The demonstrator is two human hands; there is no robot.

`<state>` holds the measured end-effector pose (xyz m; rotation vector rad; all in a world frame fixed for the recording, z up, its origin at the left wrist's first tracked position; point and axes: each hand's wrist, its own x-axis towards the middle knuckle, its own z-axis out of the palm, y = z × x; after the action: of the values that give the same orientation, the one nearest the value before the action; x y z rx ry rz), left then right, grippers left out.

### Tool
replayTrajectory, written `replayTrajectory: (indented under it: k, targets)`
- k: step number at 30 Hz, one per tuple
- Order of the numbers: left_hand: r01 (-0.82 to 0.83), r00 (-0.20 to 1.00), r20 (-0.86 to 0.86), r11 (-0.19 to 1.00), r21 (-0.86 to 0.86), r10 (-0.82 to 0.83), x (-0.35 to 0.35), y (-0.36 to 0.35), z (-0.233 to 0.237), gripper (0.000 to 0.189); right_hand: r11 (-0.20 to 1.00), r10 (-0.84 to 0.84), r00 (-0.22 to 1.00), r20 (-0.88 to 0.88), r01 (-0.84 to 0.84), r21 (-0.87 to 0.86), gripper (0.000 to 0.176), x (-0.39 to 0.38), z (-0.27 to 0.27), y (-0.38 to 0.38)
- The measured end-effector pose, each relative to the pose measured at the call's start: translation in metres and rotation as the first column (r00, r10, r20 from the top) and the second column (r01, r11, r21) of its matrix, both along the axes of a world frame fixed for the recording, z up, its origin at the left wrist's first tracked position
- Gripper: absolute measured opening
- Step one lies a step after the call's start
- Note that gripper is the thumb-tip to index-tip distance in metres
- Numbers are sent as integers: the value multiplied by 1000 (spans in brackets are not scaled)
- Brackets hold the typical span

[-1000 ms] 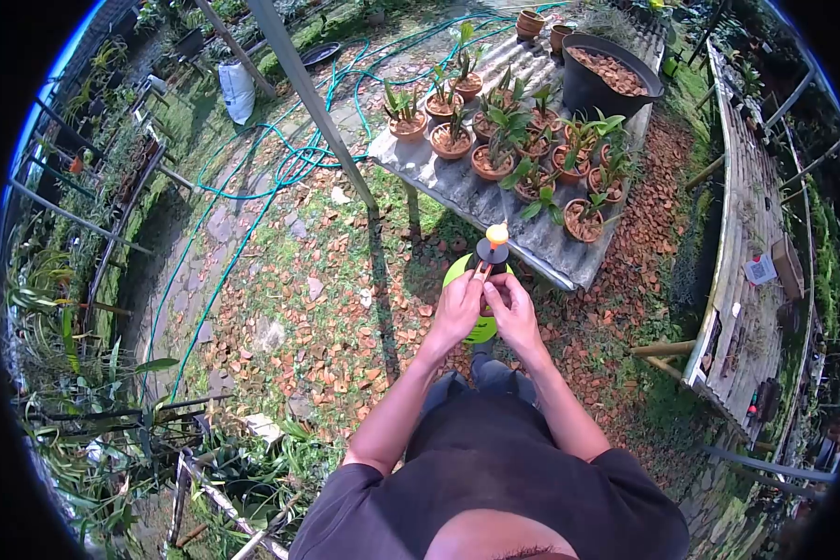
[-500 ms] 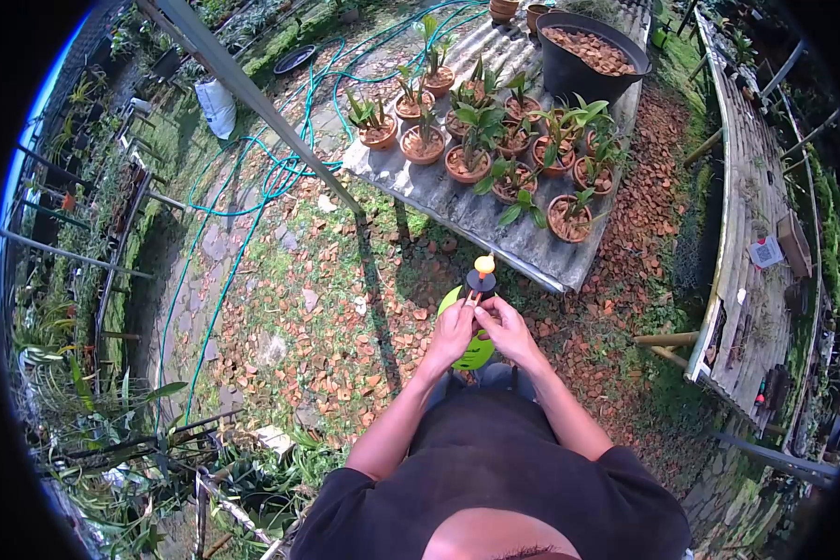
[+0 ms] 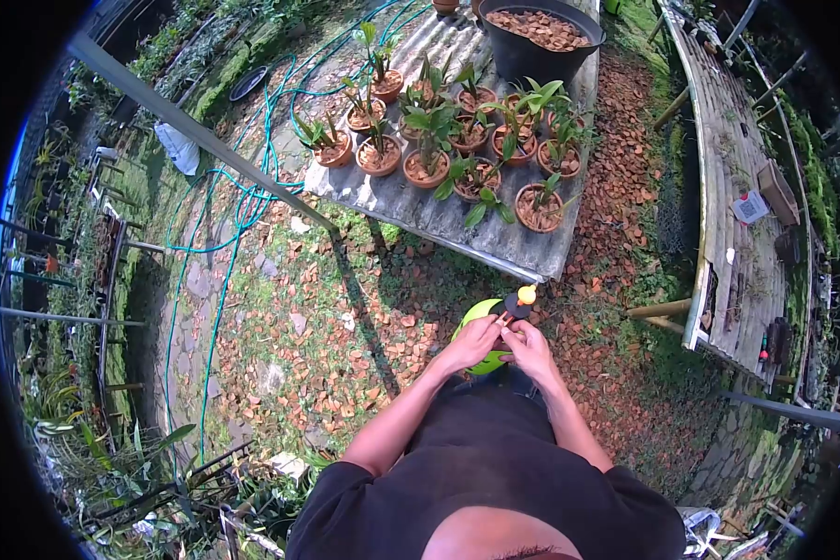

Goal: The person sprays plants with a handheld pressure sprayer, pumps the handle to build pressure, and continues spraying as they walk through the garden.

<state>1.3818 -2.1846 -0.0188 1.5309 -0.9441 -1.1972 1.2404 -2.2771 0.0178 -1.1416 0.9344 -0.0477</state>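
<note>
In front of my body is a lime-green pump sprayer (image 3: 488, 365) with a black top and a yellow-orange tip (image 3: 527, 295). My left hand (image 3: 474, 344) is closed at the upper part of the sprayer, on its left side. From the right, my right hand (image 3: 530, 351) closes on the same part, and the fingertips of both hands meet there. A small orange-red piece shows between the fingers. The hands hide much of the sprayer's neck, and its lower end is out of sight against my lap.
Several potted plants (image 3: 427, 166) stand on a corrugated sheet table (image 3: 523, 247) ahead, with a large black pot (image 3: 543, 47) of chips behind them. A green hose (image 3: 243, 210) lies at left. A slanting metal pole (image 3: 205, 138) and a right-hand bench (image 3: 733, 177) flank the chip-strewn ground.
The sprayer's top and yellow tip have tilted to the right, and both hands have shifted right and slightly down with it. The surroundings have slid left and up in view.
</note>
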Motion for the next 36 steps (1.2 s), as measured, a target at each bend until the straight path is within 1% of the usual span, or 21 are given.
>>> replayTrajectory:
  k: [3, 5, 6, 8, 9, 10, 12, 15, 19, 20, 21, 23, 26, 27, 28, 29, 30, 32, 34, 35, 36]
  targets:
    - [-139, 989, -43, 990, -3, 139, 4, 11, 6, 30, 997, 74, 997, 22, -73, -24, 22, 16, -1, 1]
    - [-261, 961, -104, 965, -37, 256, 8, 24, 15, 28, 982, 172, 985, 8, -171, -80, 23, 33, 0, 5]
    - [-310, 944, -122, 951, -1, 307, 13, 33, 15, 27, 969, 224, 975, -1, -223, -110, 24, 44, 2, 8]
    - [-406, 898, -153, 911, 69, 412, 24, 50, 13, 26, 941, 310, 950, 38, -301, -154, 26, 66, 6, 16]
    - [-493, 837, -246, 869, 46, 488, 26, 56, 11, 26, 927, 344, 936, 77, -326, -186, 30, 78, 1, 22]
    - [-519, 833, -196, 854, 45, 517, 34, 67, 9, 26, 912, 378, 919, 114, -348, -218, 34, 90, -4, 27]
    - [-614, 769, -189, 788, 52, 611, 44, 82, 12, 27, 883, 443, 887, 130, -407, -233, 34, 111, 0, 37]
    - [-650, 754, -161, 759, -44, 637, 67, 98, 30, 24, 843, 503, 855, 125, -454, -289, 33, 143, 15, 53]
    - [-656, 754, -109, 752, -61, 648, 104, 113, 45, 26, 850, 460, 871, 171, -376, -370, 33, 176, 29, 77]
    - [-634, 773, -51, 770, -74, 632, 115, 115, 47, 26, 852, 435, 884, 172, -343, -395, 33, 182, 32, 81]
    - [-609, 791, 6, 789, -84, 612, 126, 115, 55, 26, 872, 415, 893, 173, -336, -356, 28, 187, 40, 85]
    - [-560, 816, 100, 822, -105, 569, 146, 114, 59, 27, 899, 327, 927, 182, -246, -362, 31, 196, 47, 93]
    - [-471, 860, 139, 869, -151, 491, 166, 116, 87, 27, 927, 208, 958, 196, -129, -352, 30, 208, 55, 105]
    - [-420, 885, 149, 895, -153, 441, 175, 116, 80, 27, 931, 179, 967, 181, -108, -348, 30, 212, 55, 107]
    - [-389, 897, 148, 904, -177, 416, 181, 117, 73, 27, 936, 151, 975, 164, -87, -342, 29, 214, 55, 111]
    - [-359, 909, 148, 912, -200, 390, 186, 119, 67, 27, 915, 123, 970, 207, -30, -403, 28, 216, 48, 116]
    - [-329, 919, 148, 918, -224, 365, 192, 120, 66, 26, 925, 95, 976, 197, -14, -379, 28, 219, 45, 121]
    - [-289, 945, 102, 939, -184, 311, 200, 127, 64, 27, 944, 41, 984, 173, 19, -330, 27, 223, 40, 130]
    - [-247, 957, 114, 955, -162, 267, 207, 138, 54, 27, 947, 48, 992, 117, -8, -322, 28, 227, 41, 143]
    - [-257, 960, 89, 962, -90, 265, 210, 145, 49, 28, 949, 57, 994, 91, -26, -315, 28, 230, 40, 150]
    - [-287, 956, 34, 952, -101, 292, 211, 154, 39, 29, 950, 69, 996, 64, -46, -307, 28, 233, 39, 156]
